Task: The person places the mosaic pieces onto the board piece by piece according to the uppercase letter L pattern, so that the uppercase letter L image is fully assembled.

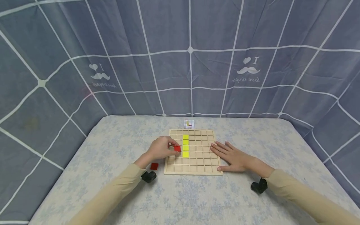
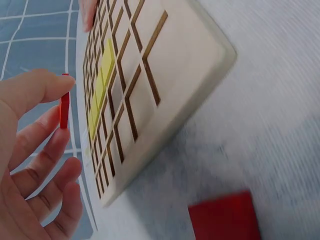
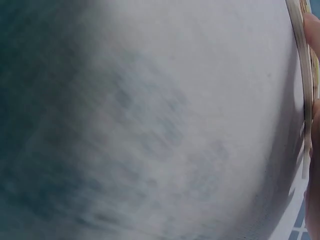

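A wooden grid board (image 1: 197, 170) lies on the table, with a column of several yellow square tiles (image 1: 185, 147) set in its left part. Between thumb and fingertips my left hand (image 1: 162, 148) pinches a red square tile (image 1: 177, 148) over the board's left side, just left of the yellow column. In the left wrist view that red tile (image 2: 64, 107) appears edge-on, raised off the grid. My right hand (image 1: 233, 157) rests with spread fingers on the board's right edge. A second red tile (image 1: 154, 166) lies on the cloth left of the board, below my left wrist.
Behind the board lies a small printed card (image 1: 189, 124) with a coloured grid pattern. A patterned pale cloth (image 1: 191, 200) covers the table, and a blue-grey curtain (image 1: 168, 72) with white lines hangs around its back and sides. Black wrist cameras (image 1: 259, 186) hang under both wrists.
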The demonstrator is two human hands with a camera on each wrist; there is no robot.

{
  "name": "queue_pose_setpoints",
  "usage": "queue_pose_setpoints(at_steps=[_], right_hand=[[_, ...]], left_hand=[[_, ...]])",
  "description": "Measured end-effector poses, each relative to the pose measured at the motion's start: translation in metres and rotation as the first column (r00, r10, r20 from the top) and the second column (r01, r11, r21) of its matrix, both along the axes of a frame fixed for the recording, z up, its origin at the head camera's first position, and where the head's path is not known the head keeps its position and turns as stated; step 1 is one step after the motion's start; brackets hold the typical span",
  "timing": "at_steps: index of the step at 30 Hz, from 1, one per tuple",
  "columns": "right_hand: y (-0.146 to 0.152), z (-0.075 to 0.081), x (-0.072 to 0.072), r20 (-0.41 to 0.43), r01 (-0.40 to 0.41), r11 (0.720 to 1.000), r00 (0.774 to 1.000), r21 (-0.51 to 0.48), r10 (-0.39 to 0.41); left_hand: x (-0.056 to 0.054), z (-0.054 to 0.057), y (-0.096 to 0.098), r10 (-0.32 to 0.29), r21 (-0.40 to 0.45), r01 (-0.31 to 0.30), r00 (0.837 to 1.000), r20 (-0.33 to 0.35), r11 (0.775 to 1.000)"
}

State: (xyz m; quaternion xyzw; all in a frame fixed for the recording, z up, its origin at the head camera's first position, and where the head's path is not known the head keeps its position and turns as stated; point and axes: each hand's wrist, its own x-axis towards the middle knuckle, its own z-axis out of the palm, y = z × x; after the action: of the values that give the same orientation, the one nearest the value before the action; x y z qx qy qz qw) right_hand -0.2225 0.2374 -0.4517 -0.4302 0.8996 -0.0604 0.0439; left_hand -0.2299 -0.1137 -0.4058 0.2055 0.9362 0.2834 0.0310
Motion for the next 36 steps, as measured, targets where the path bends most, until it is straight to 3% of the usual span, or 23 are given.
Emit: queue_pose_setpoints(at_steps=[18, 25, 36], right_hand=[[-0.001, -0.006, -0.004, 0.077, 0.05, 0.999, 0.996, 0.011, -0.051], [-0.002, -0.007, -0.006, 0.07, 0.057, 0.998, 0.996, 0.04, -0.059], [-0.001, -0.007, -0.009, 0.09, 0.061, 0.997, 0.994, 0.043, -0.064]], left_hand=[[-0.002, -0.017, 0.034, -0.108, -0.022, 0.107, 0.994, -0.029, 0.994], [-0.002, -0.02, 0.044, -0.115, -0.079, 0.11, 0.992, -0.062, 0.991], [-0.004, -0.025, 0.053, -0.123, -0.114, 0.116, 0.991, -0.06, 0.987]])
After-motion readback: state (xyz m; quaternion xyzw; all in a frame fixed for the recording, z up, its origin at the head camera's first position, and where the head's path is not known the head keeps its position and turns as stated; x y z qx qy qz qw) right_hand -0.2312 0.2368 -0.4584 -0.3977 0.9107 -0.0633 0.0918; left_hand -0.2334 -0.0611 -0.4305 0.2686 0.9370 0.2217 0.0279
